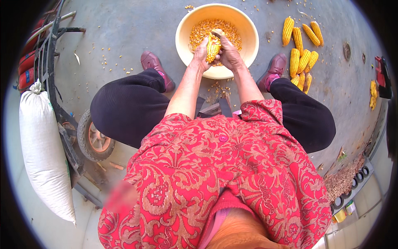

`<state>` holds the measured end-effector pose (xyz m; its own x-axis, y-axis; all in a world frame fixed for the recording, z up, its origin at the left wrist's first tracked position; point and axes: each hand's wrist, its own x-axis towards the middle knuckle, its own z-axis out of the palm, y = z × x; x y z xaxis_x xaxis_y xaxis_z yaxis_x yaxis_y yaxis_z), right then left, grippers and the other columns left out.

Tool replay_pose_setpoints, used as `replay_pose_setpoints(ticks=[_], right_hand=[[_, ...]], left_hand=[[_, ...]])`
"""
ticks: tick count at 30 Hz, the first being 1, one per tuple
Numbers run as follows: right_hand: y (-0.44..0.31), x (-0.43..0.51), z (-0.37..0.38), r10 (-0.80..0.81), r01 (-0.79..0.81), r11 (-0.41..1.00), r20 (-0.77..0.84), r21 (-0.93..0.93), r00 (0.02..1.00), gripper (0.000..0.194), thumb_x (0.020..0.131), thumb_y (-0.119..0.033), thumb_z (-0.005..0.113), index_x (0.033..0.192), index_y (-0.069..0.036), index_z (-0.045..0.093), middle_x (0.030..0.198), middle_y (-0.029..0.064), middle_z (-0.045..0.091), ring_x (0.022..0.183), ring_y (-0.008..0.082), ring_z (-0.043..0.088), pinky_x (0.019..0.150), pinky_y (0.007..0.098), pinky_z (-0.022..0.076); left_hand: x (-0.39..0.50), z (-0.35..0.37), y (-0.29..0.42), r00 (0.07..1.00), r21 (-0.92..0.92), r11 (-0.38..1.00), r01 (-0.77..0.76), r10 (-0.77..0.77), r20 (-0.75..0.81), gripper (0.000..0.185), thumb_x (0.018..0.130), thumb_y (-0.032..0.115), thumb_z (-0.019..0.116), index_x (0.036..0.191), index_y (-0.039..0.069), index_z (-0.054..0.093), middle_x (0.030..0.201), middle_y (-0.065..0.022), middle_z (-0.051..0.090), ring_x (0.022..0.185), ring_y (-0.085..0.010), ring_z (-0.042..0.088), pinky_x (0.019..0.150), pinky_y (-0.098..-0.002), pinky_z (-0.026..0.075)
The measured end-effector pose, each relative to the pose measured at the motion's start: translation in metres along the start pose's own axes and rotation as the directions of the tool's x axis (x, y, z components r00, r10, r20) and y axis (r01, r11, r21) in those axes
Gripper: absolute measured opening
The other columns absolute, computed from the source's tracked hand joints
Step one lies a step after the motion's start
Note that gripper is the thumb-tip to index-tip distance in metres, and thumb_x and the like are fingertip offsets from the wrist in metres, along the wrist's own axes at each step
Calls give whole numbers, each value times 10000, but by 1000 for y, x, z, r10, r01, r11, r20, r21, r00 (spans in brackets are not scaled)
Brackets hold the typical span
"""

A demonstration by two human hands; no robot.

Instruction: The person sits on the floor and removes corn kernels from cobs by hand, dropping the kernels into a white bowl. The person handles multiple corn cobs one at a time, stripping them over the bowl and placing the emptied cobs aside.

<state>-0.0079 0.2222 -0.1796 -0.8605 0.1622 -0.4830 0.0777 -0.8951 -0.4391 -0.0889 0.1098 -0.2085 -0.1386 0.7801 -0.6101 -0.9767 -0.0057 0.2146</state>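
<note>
Over a pale yellow plastic basin (pixel 183 46), my left hand (pixel 201 53) grips a partly shelled ear of corn (pixel 213 51). My right hand (pixel 230 53) closes around the ear's other side, its fingers partly hidden behind it. Some kernels are gone from the ear's upper part. At its top, by my right thumb, is a pale bare cob end (pixel 217 32); whether it belongs to the same ear or is a separate cob, I cannot tell. Loose corn kernels (pixel 214 25) cover the basin's bottom beneath my hands.
Several whole corn ears (pixel 298 60) lie on the concrete floor (pixel 124 28) to the right. Spilled kernels (pixel 219 88) dot the ground near the basin. Left of me stand a metal-framed cart with a rubber-tyred wheel (pixel 93 137) and a full white woven sack (pixel 43 146).
</note>
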Motion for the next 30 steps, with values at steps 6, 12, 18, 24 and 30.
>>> replay_pose_setpoints(ticks=[6, 12, 18, 24, 30], right_hand=[[8, 6, 10, -152, 104, 954, -153, -281, 977, 346, 967, -232, 580, 1268, -66, 546, 978, 37, 601, 733, 68, 571, 569, 207, 496], [8, -1, 11, -28, 9, 993, -160, -114, 987, 344, 951, -266, 604, 1228, -65, 570, 923, 31, 597, 676, 59, 561, 479, 182, 467], [11, 6, 15, -284, 161, 891, -244, -425, 927, 313, 941, -229, 614, 1223, -95, 604, 906, 32, 607, 648, 55, 543, 507, 204, 469], [-4, -6, 5, 26, -24, 978, 7, -208, 1000, 333, 954, -251, 603, 1242, -85, 585, 945, 43, 592, 672, 80, 573, 551, 250, 503], [9, 0, 12, -214, 132, 921, -193, -366, 958, 296, 967, -208, 575, 1241, -96, 584, 1052, 43, 580, 822, 74, 565, 672, 204, 505]], left_hand=[[2, 8, -7, 999, -107, 994, -34, 37, 31, 496, 1003, 550, 261, 1189, 169, 518, 812, -64, 619, 488, -190, 566, 393, -291, 432], [-3, 8, 1, 998, -66, 997, 36, -39, -54, 490, 1006, 544, 257, 1167, 162, 518, 804, -63, 629, 478, -180, 556, 385, -287, 428], [0, 17, -5, 988, -27, 996, -86, 82, -135, 462, 1011, 508, 279, 1158, 143, 522, 808, -38, 646, 506, -158, 595, 350, -270, 466], [-5, 8, 5, 995, -176, 982, 73, -60, 79, 508, 1000, 555, 250, 1150, 169, 544, 829, -54, 638, 553, -187, 581, 450, -276, 465], [-3, 17, -2, 997, -96, 994, 59, -64, -45, 509, 995, 568, 230, 1130, 180, 531, 784, -33, 624, 499, -172, 558, 387, -252, 434]])
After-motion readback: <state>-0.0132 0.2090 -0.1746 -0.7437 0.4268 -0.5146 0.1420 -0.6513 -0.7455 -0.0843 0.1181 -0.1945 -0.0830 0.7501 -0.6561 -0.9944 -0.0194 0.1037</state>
